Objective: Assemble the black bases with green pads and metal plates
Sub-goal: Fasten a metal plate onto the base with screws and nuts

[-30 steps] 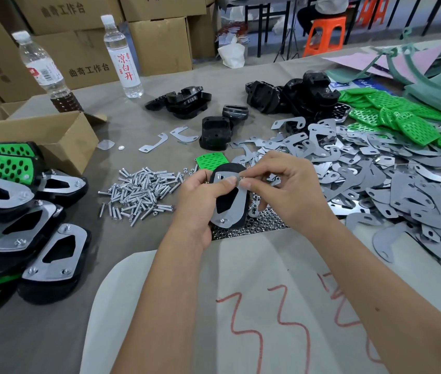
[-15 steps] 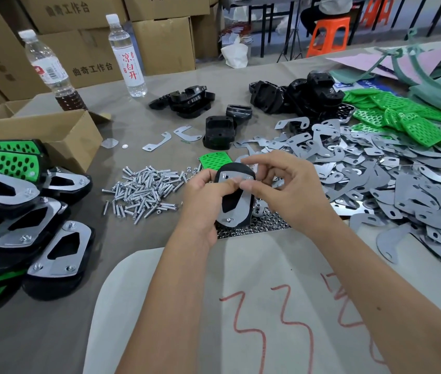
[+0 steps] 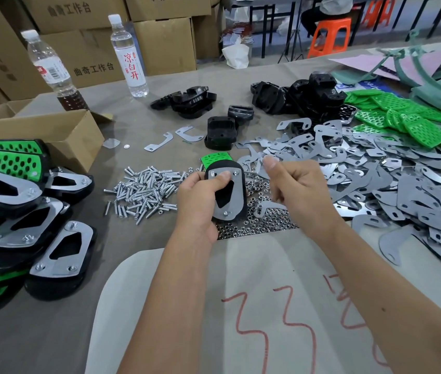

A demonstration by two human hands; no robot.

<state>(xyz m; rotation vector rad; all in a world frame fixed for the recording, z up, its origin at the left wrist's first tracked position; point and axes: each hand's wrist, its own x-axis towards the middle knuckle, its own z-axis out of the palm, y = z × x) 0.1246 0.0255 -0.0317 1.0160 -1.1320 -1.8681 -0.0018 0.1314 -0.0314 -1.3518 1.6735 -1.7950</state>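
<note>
A workshop table (image 3: 241, 74) covered in grey cloth, with cardboard boxes (image 3: 165, 41) stacked along its far edge and an orange stool (image 3: 330, 33) beyond. Near the middle, the left hand (image 3: 200, 201) grips a black base (image 3: 226, 194) with a metal plate (image 3: 228, 195) on top, thumb pressed on the plate's upper end; the base is held above a patch of nuts (image 3: 262, 222). The right hand (image 3: 297, 190) hovers just beside it, apart from the base, fingers curled with the thumb up; whether it pinches anything small cannot be told. A green pad (image 3: 215, 158) lies just behind the base. Screws (image 3: 143, 193) are heaped left of the hands. Loose plates (image 3: 376, 179) crowd the right side out to the right edge, with green pads (image 3: 403, 117) and black bases (image 3: 308, 95) behind them. Finished units (image 3: 25, 211) are piled at the left edge before an open box (image 3: 52, 130). Two bottles (image 3: 130, 52) stand at the far left. Bare cloth lies between screws and finished units, and a white sheet (image 3: 241, 306) with red marks covers the near edge under the forearms.
</note>
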